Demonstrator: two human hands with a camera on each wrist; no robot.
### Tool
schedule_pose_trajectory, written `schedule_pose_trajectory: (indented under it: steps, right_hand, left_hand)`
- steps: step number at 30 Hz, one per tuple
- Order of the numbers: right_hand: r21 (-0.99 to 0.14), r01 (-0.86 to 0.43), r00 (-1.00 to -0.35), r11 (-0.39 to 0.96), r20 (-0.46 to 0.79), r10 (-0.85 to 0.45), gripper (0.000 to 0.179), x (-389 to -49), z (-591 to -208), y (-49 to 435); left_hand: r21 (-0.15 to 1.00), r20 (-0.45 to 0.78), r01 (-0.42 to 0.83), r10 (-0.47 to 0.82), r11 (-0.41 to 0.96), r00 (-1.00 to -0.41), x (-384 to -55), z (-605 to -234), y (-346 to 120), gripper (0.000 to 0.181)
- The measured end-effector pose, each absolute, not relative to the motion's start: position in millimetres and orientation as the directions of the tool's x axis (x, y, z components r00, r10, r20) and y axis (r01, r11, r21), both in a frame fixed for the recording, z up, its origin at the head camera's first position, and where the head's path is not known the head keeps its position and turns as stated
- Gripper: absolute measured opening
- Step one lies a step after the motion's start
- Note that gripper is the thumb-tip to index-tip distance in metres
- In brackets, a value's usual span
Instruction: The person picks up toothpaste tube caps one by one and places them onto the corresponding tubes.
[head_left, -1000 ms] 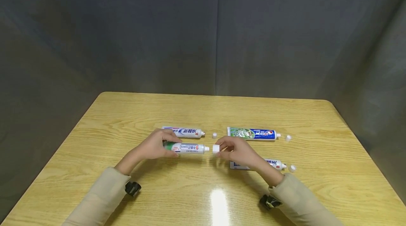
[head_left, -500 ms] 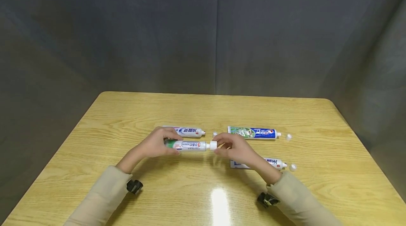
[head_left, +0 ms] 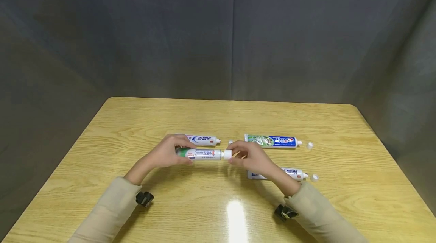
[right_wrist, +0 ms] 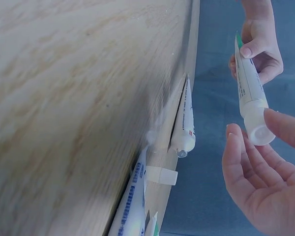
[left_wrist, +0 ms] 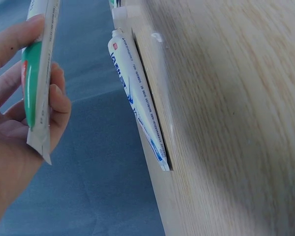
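My left hand point(head_left: 166, 153) grips a white and green toothpaste tube point(head_left: 206, 154) by its rear half, thumb on one side and fingers on the other. The tube lies level above the table, its nozzle pointing right. With thumb and fingers my right hand point(head_left: 253, 156) pinches a white cap point(head_left: 228, 154) at the tube's nozzle end. A narrow strip of nozzle shows between cap and tube. In the right wrist view the thumb lies against the cap point(right_wrist: 260, 132); the left wrist view shows the tube's green part point(left_wrist: 32, 81) and flat crimped tail in the left hand.
Behind the left hand lies an uncapped white toothpaste tube point(head_left: 206, 140), a loose cap point(head_left: 230, 142) beside it. Back right are a blue-green tube point(head_left: 284, 142) and its cap point(head_left: 310, 145). Another white tube point(head_left: 295, 173), partly behind the right forearm, lies near a cap point(head_left: 314, 177).
The right hand has moved left, bringing the cap from a gap away to the tube's nozzle. Both hands and the tube sit slightly higher in the head view.
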State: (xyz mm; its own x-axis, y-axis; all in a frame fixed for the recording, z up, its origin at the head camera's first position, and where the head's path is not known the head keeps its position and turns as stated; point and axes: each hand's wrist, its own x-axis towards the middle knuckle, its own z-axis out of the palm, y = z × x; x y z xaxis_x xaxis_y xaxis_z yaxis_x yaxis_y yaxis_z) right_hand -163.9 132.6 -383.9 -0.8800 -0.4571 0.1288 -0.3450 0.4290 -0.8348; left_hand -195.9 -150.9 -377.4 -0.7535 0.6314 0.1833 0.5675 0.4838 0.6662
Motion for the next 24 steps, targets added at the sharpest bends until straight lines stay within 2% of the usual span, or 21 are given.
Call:
schedule_pose_trajectory:
  steps: [11,24]
  right_hand:
    - [-0.841,-0.33,-0.886,0.43,0.118,-0.448,0.03,-161.0,-380.1,131.0]
    - [-0.814,-0.384,-0.881,0.436,0.182,-0.436,0.026,-162.9,-389.2,127.6]
  left_hand:
    - [0.654,0.187,0.576,0.633,0.49,-0.751,-196.0,-376.0,-149.6,0.035]
    - [0.654,0.199,0.582,0.632,0.483,-0.749,-195.7,-377.8,-146.7,0.034]
